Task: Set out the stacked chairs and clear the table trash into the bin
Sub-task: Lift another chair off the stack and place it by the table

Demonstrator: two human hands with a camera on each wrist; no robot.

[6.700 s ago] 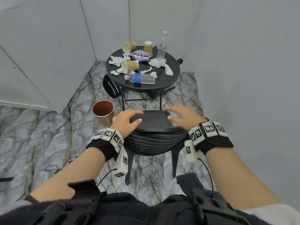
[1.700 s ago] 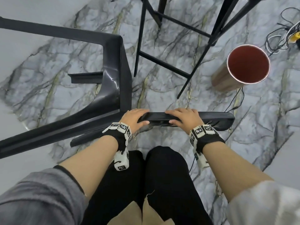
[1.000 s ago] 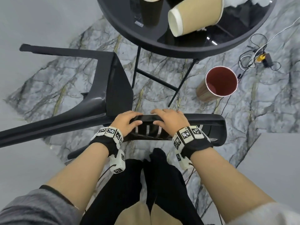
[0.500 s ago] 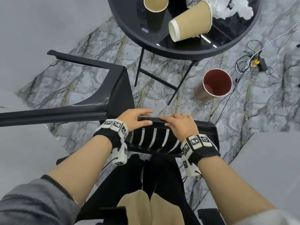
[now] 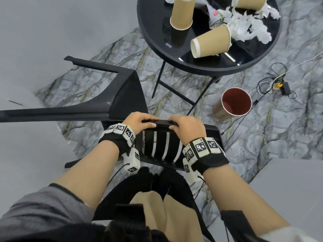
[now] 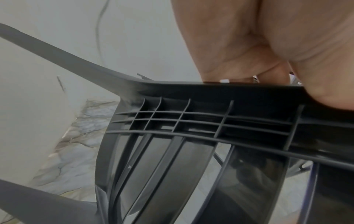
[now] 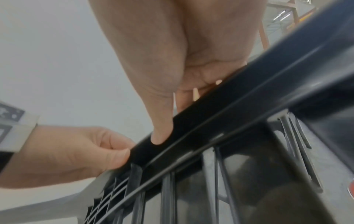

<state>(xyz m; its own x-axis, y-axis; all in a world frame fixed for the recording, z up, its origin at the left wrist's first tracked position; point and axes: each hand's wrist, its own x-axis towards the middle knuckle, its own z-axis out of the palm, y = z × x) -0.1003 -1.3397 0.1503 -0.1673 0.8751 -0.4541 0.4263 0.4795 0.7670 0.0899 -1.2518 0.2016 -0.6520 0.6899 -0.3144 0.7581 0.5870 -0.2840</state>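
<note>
A black plastic chair (image 5: 125, 95) hangs tilted in front of me, its legs pointing left toward the wall. My left hand (image 5: 139, 122) and right hand (image 5: 185, 124) grip the top rail of its slatted backrest side by side. In the left wrist view the fingers of my left hand (image 6: 268, 60) curl over the rail (image 6: 229, 94). In the right wrist view my right thumb (image 7: 162, 121) presses on the rail (image 7: 229, 113). The round black table (image 5: 157, 41) carries paper cups (image 5: 211, 42), crumpled tissues (image 5: 248, 27) and a plastic bottle (image 5: 214, 16). The copper bin (image 5: 236, 102) stands on the floor to the right.
Grey walls close in at the left and at the lower right. Cables and a plug (image 5: 276, 84) lie on the marble floor beyond the bin. The table's thin black legs (image 5: 174, 89) stand between the chair and the bin.
The chair's backrest has tipped up toward me, so its slats now show. Both hands keep their hold on the top rail. More of the table top has come into view.
</note>
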